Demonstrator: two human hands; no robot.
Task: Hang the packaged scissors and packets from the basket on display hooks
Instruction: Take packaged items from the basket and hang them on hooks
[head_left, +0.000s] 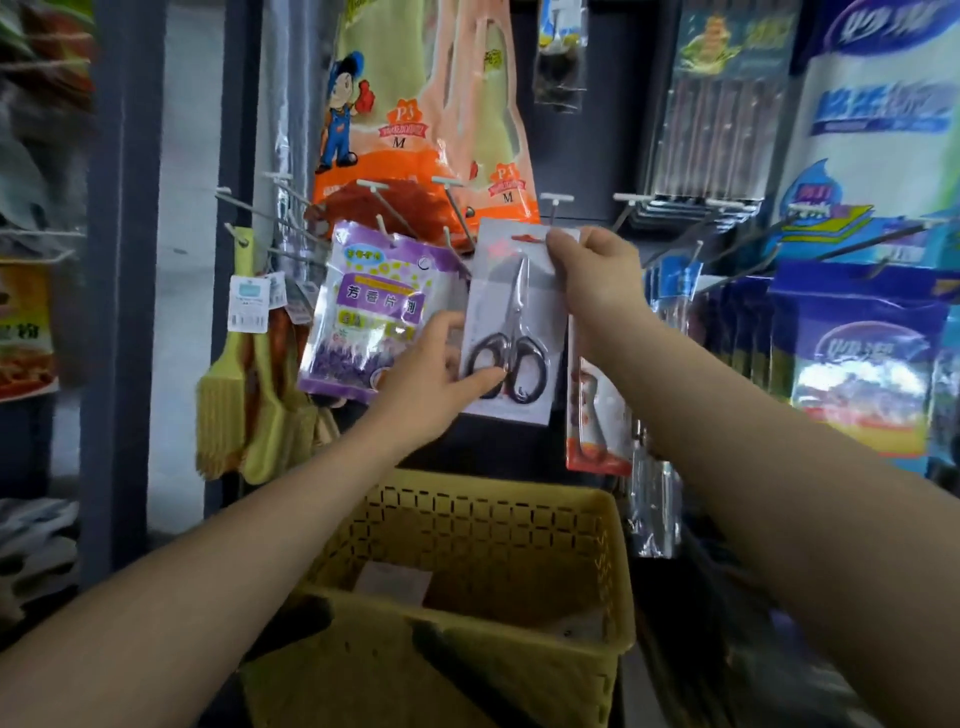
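Scissors (511, 332) in a flat clear packet are held up before the display hooks (555, 200), above the yellow basket (519, 525); the right hand (597, 275) pinches the packet's top corner, near the hanging hole; the left hand (434, 376) grips its lower left edge, thumb across the black handles. Just left, a purple packet (371, 312) hangs on a hook; yellow brushes (228, 384) hang further left.

Basket (613, 519) contents blurred — perhaps packets.
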